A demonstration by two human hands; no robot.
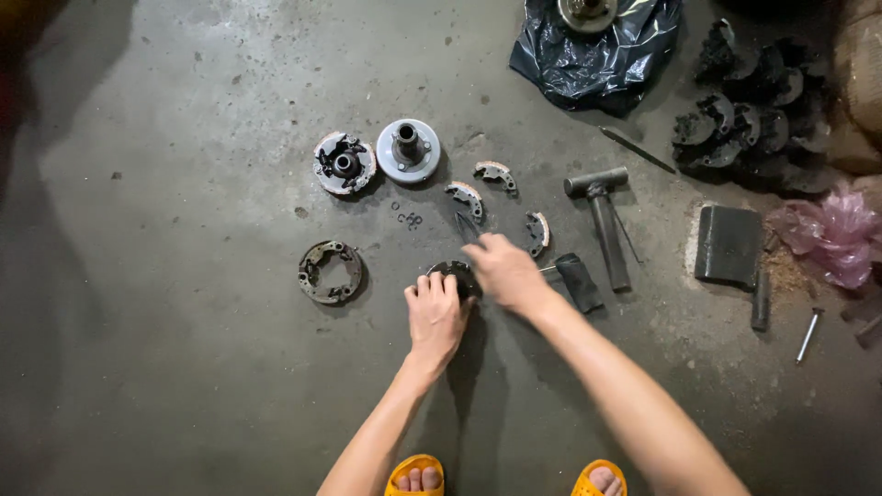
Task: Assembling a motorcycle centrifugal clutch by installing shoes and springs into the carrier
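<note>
Your left hand [435, 312] lay curled over the near edge of a small dark round metal part [455, 274] on the grey concrete floor [184, 367], fingers gripping it. Your right hand [503, 271] closed on a slim dark pointed tool [467, 226], whose long axis ran far-left from it, touching the part's right side. Farther off: three curved grey brake shoes [496, 174]; left, a rusty ring plate [330, 272].

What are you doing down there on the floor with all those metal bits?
A person crouches over a concrete floor, both hands on a small dark round metal part. The left hand grips it, and the right hand works at it with pliers. Around them lie three curved shoe pieces, two round hubs, a flat ring plate and a hammer.
</note>
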